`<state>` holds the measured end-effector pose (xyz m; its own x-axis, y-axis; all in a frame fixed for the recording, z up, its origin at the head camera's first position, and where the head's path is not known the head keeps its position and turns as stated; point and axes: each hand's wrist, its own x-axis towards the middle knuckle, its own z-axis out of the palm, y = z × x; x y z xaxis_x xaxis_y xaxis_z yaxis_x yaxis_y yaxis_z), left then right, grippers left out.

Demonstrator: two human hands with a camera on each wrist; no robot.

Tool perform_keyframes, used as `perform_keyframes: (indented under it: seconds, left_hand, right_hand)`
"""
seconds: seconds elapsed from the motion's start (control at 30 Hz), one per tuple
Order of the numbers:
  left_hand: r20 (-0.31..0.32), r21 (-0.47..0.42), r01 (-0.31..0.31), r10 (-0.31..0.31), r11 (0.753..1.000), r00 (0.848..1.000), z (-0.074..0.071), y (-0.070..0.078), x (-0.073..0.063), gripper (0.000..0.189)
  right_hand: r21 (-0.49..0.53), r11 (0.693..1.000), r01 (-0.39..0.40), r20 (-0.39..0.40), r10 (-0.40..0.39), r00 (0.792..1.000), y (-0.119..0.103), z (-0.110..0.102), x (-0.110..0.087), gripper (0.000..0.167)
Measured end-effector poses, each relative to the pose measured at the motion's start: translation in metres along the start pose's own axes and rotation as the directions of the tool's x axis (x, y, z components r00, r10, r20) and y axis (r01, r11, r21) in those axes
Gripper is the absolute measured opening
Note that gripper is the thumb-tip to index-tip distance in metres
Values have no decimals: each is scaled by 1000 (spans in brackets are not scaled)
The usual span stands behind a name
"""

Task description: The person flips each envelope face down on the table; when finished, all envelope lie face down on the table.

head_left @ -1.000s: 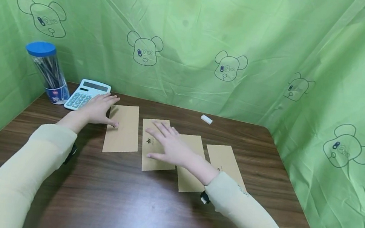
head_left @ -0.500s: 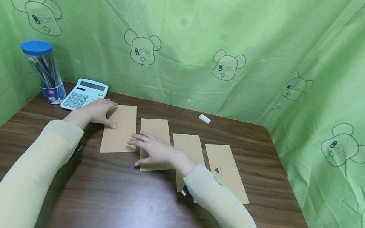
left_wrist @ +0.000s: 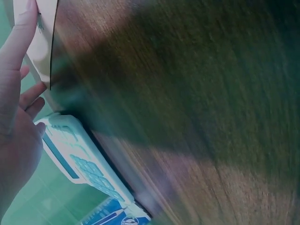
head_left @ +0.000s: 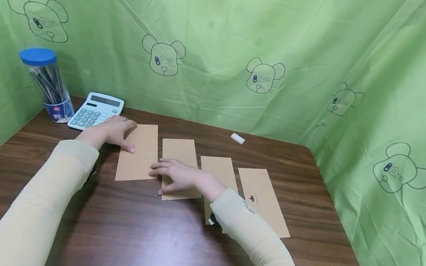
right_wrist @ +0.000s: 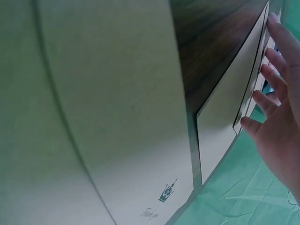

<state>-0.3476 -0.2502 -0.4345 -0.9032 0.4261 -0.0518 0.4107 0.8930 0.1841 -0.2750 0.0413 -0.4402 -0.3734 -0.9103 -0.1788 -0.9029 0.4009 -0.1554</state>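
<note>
Kraft-brown paper, four flat rectangles, lying on a dark wood-grain table [head_left: 124, 239]. First rectangle [head_left: 142, 155], leftmost, is sitting farthest from the person; second rectangle [head_left: 179, 149], third rectangle [head_left: 219, 168] and fourth rectangle [head_left: 263, 192] are stepping nearer toward the right, the fourth showing a small crown print. Progress, as judged: separation into one row is looking complete; the ends are not lining up, so any levelling is remaining undone.

Left hand [head_left: 112, 131]: thumb resting on the first rectangle's left part, fingers reaching about its far left corner, loosely extended, not visibly gripping. Right hand [head_left: 179, 176]: fingers relaxed, grasping nothing, covering part of the second rectangle; fingertips are ending at the first rectangle's right edge, contact unclear. First rectangle is thus lying between both hands.

Adjacent: pale blue calculator [head_left: 88, 114], partly hidden, standing just beyond the left hand.
</note>
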Motion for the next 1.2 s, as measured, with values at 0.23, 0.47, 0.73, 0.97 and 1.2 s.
perform_keyframes:
  seconds: [0.23, 0.47, 0.73, 0.97, 1.2]
  left_hand:
    - [-22, -27, -30, 29, 999, 999, 3, -2, 3, 100]
    - [1, -40, 8, -8, 999, 1000, 4, -3, -1, 99]
    - [-81, -118, 4, -14, 993, 997, 9, -7, 4, 102]
    - [-109, -138, -19, 4, 990, 994, -3, -5, 3, 90]
    - [-95, -104, -71, 61, 992, 994, -21, -2, -5, 65]
  right_hand:
    - [31, 999, -9, 6, 8, 1000, -2, -2, 0, 69]
    - [46, 999, 9, 4, -9, 1000, -4, -3, 0, 71]
    - [64, 998, 12, 7, -13, 1000, -2, -4, 0, 71]
    - [119, 993, -12, 40, 8, 999, -6, -12, -1, 71]
    - [156, 987, -27, 48, 20, 999, -8, -12, -1, 65]
